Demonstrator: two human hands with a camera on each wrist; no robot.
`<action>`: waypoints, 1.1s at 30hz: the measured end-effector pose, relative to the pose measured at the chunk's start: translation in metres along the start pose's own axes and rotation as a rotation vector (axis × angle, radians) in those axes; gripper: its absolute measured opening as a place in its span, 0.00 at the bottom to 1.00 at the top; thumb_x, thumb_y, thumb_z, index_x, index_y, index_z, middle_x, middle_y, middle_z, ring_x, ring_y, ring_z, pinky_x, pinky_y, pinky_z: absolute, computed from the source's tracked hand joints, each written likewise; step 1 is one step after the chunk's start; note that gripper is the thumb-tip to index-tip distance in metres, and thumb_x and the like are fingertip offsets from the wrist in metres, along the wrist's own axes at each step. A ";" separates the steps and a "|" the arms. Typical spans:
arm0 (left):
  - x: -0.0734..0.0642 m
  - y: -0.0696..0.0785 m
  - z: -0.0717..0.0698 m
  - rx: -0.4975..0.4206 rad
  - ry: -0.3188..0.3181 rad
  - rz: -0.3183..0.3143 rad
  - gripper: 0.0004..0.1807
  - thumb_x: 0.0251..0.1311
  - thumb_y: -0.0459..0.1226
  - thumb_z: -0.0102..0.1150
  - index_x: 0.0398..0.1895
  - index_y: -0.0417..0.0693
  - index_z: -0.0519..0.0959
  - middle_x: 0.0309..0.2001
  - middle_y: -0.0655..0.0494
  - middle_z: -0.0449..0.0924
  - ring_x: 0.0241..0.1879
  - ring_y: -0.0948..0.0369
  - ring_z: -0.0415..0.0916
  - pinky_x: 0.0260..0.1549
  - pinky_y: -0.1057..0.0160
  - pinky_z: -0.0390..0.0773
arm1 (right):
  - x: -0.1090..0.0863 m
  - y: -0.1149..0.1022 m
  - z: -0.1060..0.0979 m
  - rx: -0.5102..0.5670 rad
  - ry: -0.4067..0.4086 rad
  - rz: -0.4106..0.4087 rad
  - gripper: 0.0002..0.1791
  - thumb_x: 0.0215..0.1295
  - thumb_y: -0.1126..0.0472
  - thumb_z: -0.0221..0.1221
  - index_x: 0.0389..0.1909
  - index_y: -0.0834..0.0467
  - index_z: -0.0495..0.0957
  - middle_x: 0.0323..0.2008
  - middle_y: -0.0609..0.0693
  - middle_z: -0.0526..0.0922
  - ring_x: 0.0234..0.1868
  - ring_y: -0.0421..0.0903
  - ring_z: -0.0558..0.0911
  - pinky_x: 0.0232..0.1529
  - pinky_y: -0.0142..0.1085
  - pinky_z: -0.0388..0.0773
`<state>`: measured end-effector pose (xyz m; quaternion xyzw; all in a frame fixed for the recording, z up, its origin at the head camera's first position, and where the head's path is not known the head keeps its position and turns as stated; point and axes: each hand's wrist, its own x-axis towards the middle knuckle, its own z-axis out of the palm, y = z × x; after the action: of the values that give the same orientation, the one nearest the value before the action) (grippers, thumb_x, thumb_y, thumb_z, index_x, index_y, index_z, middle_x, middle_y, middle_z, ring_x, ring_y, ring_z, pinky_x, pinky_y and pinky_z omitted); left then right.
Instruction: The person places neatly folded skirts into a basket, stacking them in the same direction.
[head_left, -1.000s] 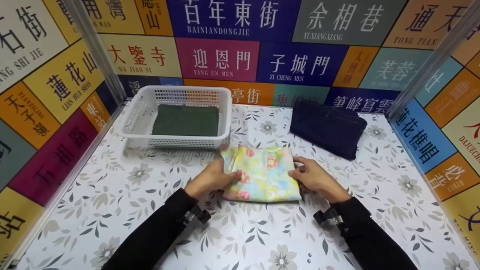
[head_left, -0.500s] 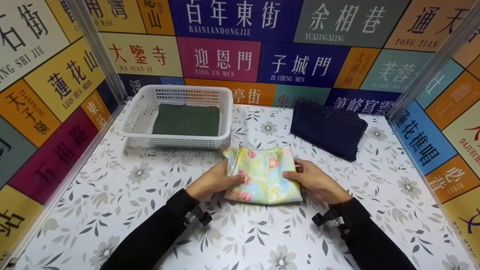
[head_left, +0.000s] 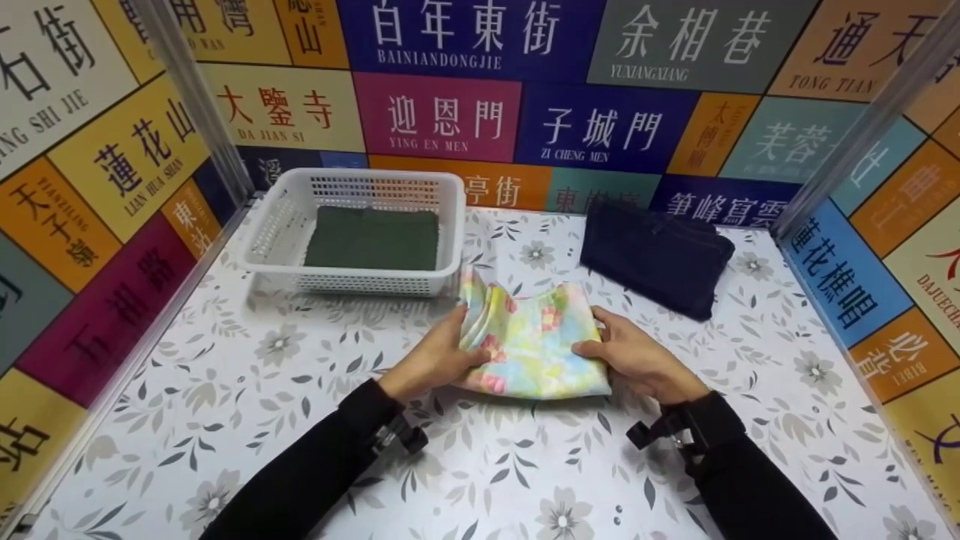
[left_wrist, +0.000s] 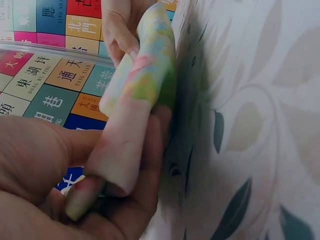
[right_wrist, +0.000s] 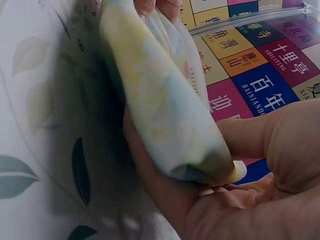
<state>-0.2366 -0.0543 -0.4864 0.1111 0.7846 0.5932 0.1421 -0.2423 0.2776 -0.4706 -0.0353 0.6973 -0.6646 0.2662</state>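
A folded floral cloth garment (head_left: 536,345) in yellow, pale blue and pink is held between both hands at the middle of the table. My left hand (head_left: 433,358) grips its left edge, thumb on top and fingers underneath, as the left wrist view shows around the folded layers (left_wrist: 122,145). On the other side my right hand (head_left: 637,356) pinches the right edge the same way; its fingers pass beneath the rounded fold (right_wrist: 170,110) in the right wrist view. The garment's far edge sags between the two raised corners.
A white plastic basket (head_left: 352,283) stands at the back left with a folded dark green cloth (head_left: 373,238) inside. Folded navy cloth (head_left: 654,259) lies at the back right. Panels covered in coloured signs (head_left: 435,116) enclose the flower-patterned table (head_left: 285,427) at the back and sides.
Both hands keep their hold on the floral garment. Its far corners have risen and its far edge now dips in the middle. The left hand has shifted slightly right.
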 end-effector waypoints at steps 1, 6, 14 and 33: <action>0.000 0.001 0.000 0.005 -0.001 0.016 0.45 0.73 0.27 0.71 0.91 0.41 0.64 0.71 0.37 0.84 0.66 0.48 0.86 0.71 0.49 0.88 | -0.002 -0.002 0.000 -0.011 0.004 -0.003 0.47 0.86 0.72 0.59 0.97 0.56 0.47 0.81 0.67 0.77 0.65 0.51 0.92 0.61 0.43 0.94; -0.001 0.007 -0.003 -0.102 -0.041 0.050 0.42 0.79 0.28 0.67 0.92 0.47 0.63 0.71 0.38 0.82 0.57 0.52 0.91 0.56 0.51 0.96 | -0.011 -0.017 -0.003 -0.021 0.025 -0.001 0.47 0.88 0.69 0.60 0.97 0.51 0.47 0.76 0.62 0.83 0.60 0.52 0.94 0.57 0.46 0.96; 0.000 0.021 -0.010 -0.175 -0.044 0.122 0.40 0.82 0.26 0.63 0.91 0.50 0.63 0.70 0.35 0.82 0.55 0.51 0.91 0.44 0.53 0.98 | -0.018 -0.028 -0.005 0.000 0.029 -0.050 0.48 0.89 0.68 0.59 0.98 0.50 0.44 0.73 0.56 0.85 0.61 0.50 0.94 0.57 0.46 0.96; 0.008 0.056 -0.046 -0.033 0.109 0.248 0.37 0.82 0.28 0.63 0.90 0.43 0.65 0.71 0.35 0.80 0.64 0.47 0.85 0.63 0.52 0.88 | -0.008 -0.055 0.009 0.145 0.036 -0.229 0.48 0.88 0.72 0.58 0.97 0.53 0.45 0.69 0.53 0.89 0.62 0.49 0.94 0.60 0.47 0.95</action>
<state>-0.2598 -0.0773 -0.4213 0.1726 0.7616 0.6241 0.0266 -0.2488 0.2666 -0.4159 -0.0833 0.6434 -0.7399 0.1781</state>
